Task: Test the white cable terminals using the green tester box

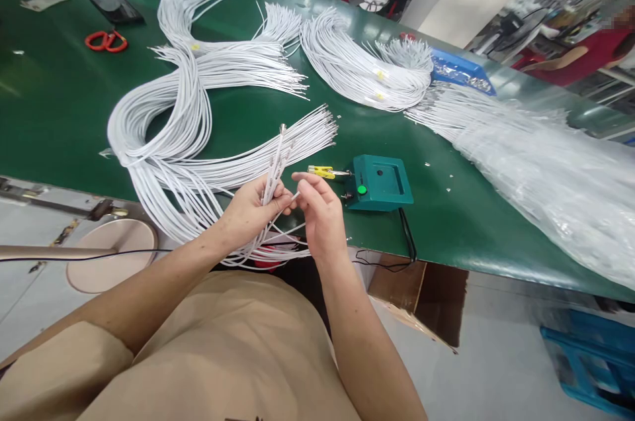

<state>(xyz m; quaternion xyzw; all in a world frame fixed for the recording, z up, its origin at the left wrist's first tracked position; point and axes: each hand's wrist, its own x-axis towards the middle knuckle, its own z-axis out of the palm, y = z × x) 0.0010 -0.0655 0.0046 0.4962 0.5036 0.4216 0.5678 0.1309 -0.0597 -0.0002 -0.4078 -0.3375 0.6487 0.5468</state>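
My left hand (260,206) is closed around a small bunch of white cables (275,169), whose ends stick up above my fingers. Close beside it, my right hand (321,209) pinches a single white cable (296,196) between thumb and fingers. The held cables hang down past the table edge near my lap. Behind my hands lies a large looped bundle of white cables (163,136), its metal-tipped ends pointing right. Just right of my hands stands a green box-shaped device (380,183) with a bright green button and a yellow clip (321,172) at its left side.
Red-handled scissors (106,41) and a dark phone (114,6) lie at the back left of the green table (59,96). More cable bundles (367,63), a blue tray (461,70) and plastic-wrapped cables (546,156) cover the right. A cardboard box (421,295) is below. Other people are beyond.
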